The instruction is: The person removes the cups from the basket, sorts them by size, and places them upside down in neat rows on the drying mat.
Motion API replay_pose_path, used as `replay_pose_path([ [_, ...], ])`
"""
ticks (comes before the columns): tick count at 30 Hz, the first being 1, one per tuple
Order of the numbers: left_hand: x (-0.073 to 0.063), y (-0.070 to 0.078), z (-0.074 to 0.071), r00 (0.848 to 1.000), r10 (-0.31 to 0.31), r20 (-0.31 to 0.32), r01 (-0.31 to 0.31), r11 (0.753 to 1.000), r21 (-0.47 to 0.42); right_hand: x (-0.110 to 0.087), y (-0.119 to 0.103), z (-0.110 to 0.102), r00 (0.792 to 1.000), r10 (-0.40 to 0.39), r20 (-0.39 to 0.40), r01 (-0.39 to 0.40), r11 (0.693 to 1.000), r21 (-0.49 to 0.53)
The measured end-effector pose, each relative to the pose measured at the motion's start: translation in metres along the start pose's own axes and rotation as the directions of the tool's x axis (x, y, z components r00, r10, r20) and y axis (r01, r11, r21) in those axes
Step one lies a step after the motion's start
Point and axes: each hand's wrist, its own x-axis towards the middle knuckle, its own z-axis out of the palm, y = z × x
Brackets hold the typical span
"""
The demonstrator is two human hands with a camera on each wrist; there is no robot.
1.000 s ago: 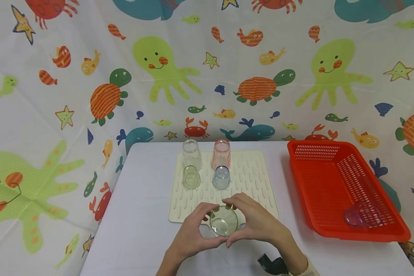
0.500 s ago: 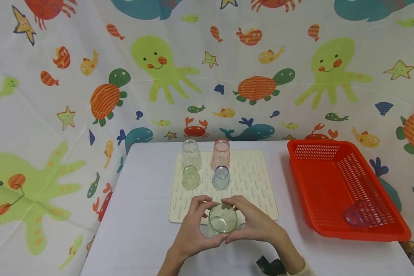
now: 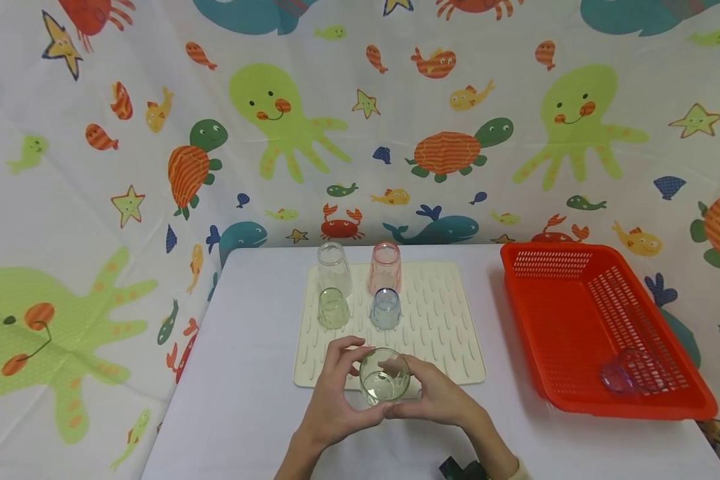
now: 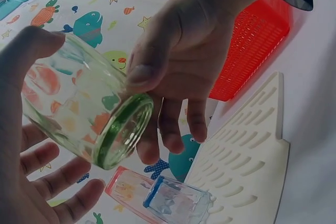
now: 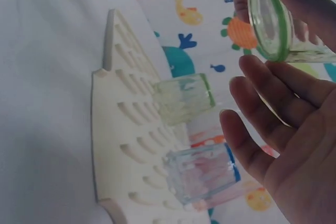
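Note:
Both hands hold a green-tinted drinking glass (image 3: 384,383) over the front edge of the ridged cream drying mat (image 3: 444,333). Its mouth faces up in the head view, and the thick green base shows in the left wrist view. My left hand (image 3: 339,400) grips the left side, thumb on the near side and fingers round the far side. From the right, my right hand (image 3: 435,397) holds the glass too, its thumb over the wall and its fingers spread beneath in the right wrist view. Part of the right fingers is seen through the glass.
On the mat stand a tall clear glass (image 3: 334,270), a tall pink glass (image 3: 385,270), a small green glass (image 3: 333,310) and a small blue glass (image 3: 386,310). At right, a red plastic basket (image 3: 558,300) contains a purple glass (image 3: 630,372) lying on its side.
The glass and both hands have moved slightly up and left in the head view. The right fingers have slid from the far rim down to the right side.

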Motion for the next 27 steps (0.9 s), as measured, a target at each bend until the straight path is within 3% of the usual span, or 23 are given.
replay_pose_path([
  [8, -0.001, -0.001, 0.001, 1.000, -0.009, 0.002, 0.009, 1.000, -0.014, 0.003, 0.006, 0.006, 1.000, 0.012, 0.016, -0.014, 0.997, 0.077],
  [18, 0.000, -0.003, 0.000, 1.000, -0.002, -0.003, 0.002, 1.000, -0.023, 0.001, 0.009, 0.006, 1.000, -0.018, -0.023, 0.021, 0.991, 0.133],
  [27, -0.005, -0.005, -0.003, 0.996, -0.071, 0.045, 0.073, 0.997, -0.031, -0.003, 0.016, 0.000, 0.999, -0.041, -0.013, 0.043, 0.990, 0.131],
])
